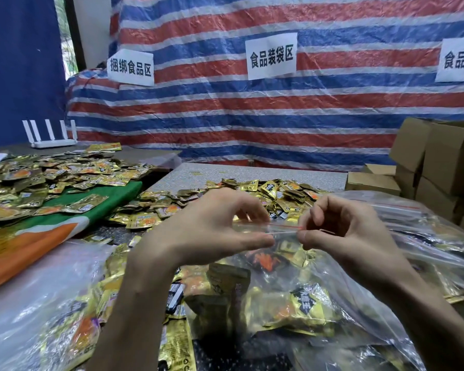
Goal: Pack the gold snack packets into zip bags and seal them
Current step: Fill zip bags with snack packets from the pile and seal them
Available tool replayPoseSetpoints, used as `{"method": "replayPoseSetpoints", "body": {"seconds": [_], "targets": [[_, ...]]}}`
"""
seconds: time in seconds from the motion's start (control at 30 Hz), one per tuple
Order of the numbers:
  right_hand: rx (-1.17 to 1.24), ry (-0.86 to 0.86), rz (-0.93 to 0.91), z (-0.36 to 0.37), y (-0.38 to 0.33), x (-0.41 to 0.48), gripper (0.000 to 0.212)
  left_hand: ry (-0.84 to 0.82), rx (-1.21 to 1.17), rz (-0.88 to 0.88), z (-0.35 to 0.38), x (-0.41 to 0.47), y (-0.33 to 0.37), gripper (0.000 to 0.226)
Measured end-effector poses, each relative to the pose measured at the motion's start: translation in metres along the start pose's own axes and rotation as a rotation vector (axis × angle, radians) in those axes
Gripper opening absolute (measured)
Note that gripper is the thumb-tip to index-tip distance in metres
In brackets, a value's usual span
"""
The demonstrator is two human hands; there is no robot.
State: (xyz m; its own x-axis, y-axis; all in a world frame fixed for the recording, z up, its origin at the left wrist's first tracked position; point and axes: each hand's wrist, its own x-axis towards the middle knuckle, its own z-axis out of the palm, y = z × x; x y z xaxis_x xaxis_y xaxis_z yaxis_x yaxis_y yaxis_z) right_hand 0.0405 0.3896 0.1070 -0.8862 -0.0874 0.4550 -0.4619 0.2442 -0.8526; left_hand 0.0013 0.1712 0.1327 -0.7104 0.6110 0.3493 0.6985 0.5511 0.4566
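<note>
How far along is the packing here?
Done: filled bags lie at lower left and far right. In hand: the left hand and right hand pinch the zip strip of a packed bag. Left: loose gold packets heaped beyond the hands, and another pile on the left table.

Free surface: strip of grey speckled tabletop (265, 174) beyond the loose heap of gold snack packets (252, 199). Centre blocked by the clear zip bag (287, 285), its top pinched by left hand (212, 231) and right hand (343, 236). Right: piled filled clear bags (426, 231), then brown cardboard boxes (445, 156). Left: another packed clear bag (38, 303), and packets on a green-and-orange cloth (38, 236). Red-white-blue striped tarp (252, 116) closes the back.
</note>
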Motion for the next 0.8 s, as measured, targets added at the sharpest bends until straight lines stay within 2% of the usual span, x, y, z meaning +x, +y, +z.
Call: {"method": "replayPoseSetpoints", "body": {"seconds": [0.13, 0.37, 0.53, 0.8], "targets": [[-0.009, -0.037, 0.0, -0.0007, -0.0013, -0.003, 0.023, 0.058, -0.024, 0.048, 0.0053, 0.0079, 0.0007, 0.01], [-0.119, -0.146, -0.03, -0.0039, -0.0004, -0.0023, 0.003, 0.073, -0.023, 0.094, 0.0057, 0.0086, -0.0036, 0.007], [-0.222, -0.142, -0.096, -0.004, 0.0033, -0.0023, 0.013, 0.047, -0.029, 0.104, 0.0064, 0.0097, 0.0, 0.008], [-0.273, -0.101, -0.123, 0.0034, 0.0062, -0.0031, 0.007, 0.033, -0.084, 0.091, 0.0023, 0.0068, -0.001, 0.005]]}}
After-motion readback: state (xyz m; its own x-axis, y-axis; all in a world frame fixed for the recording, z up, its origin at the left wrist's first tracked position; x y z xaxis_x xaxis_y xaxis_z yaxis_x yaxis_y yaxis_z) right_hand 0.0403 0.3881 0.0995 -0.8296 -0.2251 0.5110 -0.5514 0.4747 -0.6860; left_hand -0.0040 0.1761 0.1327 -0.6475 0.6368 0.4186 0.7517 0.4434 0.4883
